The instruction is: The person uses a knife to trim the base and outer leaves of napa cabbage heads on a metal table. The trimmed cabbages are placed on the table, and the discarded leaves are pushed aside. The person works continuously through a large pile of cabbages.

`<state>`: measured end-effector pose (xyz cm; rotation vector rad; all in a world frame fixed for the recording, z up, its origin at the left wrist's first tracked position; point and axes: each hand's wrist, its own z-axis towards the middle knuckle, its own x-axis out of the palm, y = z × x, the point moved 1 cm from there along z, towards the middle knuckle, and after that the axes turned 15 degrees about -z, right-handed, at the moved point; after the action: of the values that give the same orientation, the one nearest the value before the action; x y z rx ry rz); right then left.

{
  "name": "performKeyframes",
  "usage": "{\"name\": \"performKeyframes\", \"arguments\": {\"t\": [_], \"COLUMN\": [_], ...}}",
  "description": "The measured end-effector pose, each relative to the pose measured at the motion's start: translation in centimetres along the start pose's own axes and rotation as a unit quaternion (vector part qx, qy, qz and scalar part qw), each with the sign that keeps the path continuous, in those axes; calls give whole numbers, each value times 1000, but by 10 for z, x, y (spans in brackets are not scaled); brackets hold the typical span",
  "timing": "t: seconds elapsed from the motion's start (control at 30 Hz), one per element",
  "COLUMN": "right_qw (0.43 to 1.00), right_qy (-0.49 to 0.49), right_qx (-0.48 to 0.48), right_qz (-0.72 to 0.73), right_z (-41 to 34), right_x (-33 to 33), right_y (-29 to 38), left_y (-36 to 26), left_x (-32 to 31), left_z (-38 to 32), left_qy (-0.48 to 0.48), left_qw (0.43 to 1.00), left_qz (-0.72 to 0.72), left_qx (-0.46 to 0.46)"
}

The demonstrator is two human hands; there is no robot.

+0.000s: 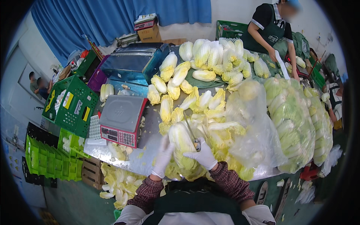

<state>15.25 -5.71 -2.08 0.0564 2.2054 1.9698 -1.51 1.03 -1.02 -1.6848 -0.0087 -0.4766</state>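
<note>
A large napa cabbage [180, 139] lies in front of me at the near side of the metal table [135, 157]. My left hand [164, 156], in a white glove, rests against the cabbage's left side. In my gloved right hand [201, 154] is a knife [191, 129], its handle in my fingers and its narrow blade pointing away from me over the cabbage. That hand also touches the cabbage's right side. Loose yellow leaves [219, 137] are heaped beside and beyond it. Trimmed cabbages [166, 108] lie farther up the table.
A digital scale [122, 118] stands at left, before a blue wrapping machine [135, 60]. Netted cabbages [208, 54] are piled at the back. Bagged cabbages [291, 123] stand at right. Across the table a co-worker [270, 33] holds a white strip. Leaves [123, 182] cover the floor at left.
</note>
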Motion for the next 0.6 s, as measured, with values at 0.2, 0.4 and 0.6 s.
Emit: {"name": "performKeyframes", "arguments": {"t": [0.2,0.4,0.6], "right_qw": [995,954,984], "right_qy": [-10,-118,-39], "right_qx": [51,-2,38], "right_qz": [-87,-275,-171], "right_z": [6,16,-7], "right_x": [-19,-53,-17], "right_y": [-21,-38,26], "left_y": [32,4,-4], "left_x": [-5,-6,9], "left_z": [3,-4,-8], "left_qy": [8,145,76], "left_qw": [970,813,865], "left_qz": [-163,-505,-450], "left_qx": [-178,-251,-208]}}
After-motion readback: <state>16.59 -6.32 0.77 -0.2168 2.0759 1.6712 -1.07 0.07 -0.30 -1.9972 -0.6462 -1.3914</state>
